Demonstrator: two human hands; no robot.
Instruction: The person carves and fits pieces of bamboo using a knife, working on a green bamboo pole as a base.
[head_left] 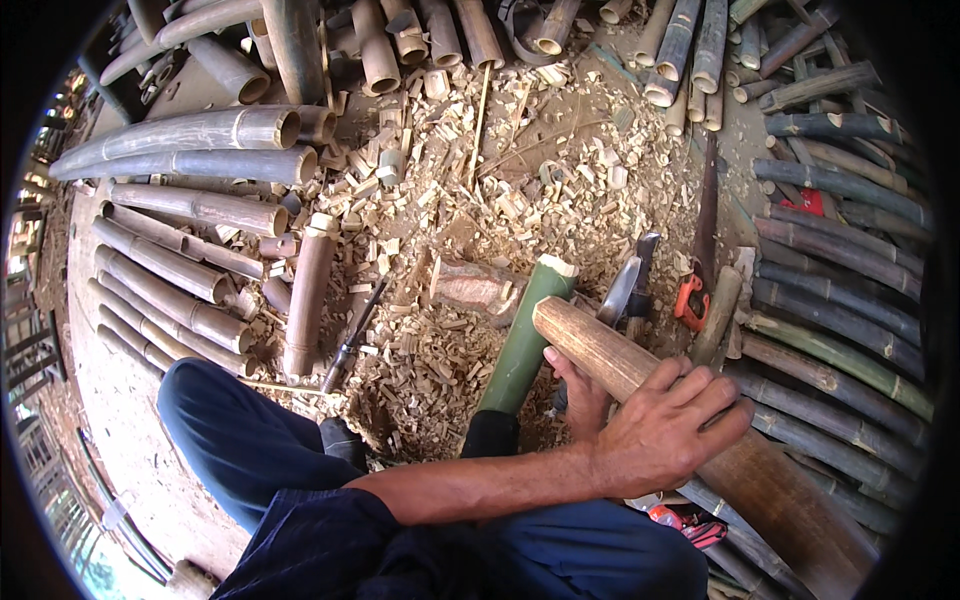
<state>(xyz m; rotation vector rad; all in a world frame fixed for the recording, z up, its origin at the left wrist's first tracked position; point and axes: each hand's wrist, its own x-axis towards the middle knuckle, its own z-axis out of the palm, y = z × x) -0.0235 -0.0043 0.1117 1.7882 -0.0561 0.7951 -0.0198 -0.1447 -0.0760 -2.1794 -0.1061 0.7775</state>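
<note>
A thick brown bamboo pole [600,350] slants from the middle of the view to the lower right. My left hand [675,425] reaches across my body and lies over its top, fingers curled around it. Under the pole, my right hand [582,395] supports it, thumb upward; its forearm is hidden. Behind the pole's near-centre end leans a green bamboo piece [523,340] with a pale cut top. Just beyond lie a shiny blade [620,290] and a dark-handled tool [643,275]. A scarred wood block [475,287] sits left of the green piece.
Wood shavings [540,150] cover the ground. Cut bamboo [190,208] lies in rows at left, with a stacked pile [840,300] at right. An orange-handled saw [690,302] lies right of the blade. A slim dark tool [355,335] rests by a short brown bamboo piece [311,300].
</note>
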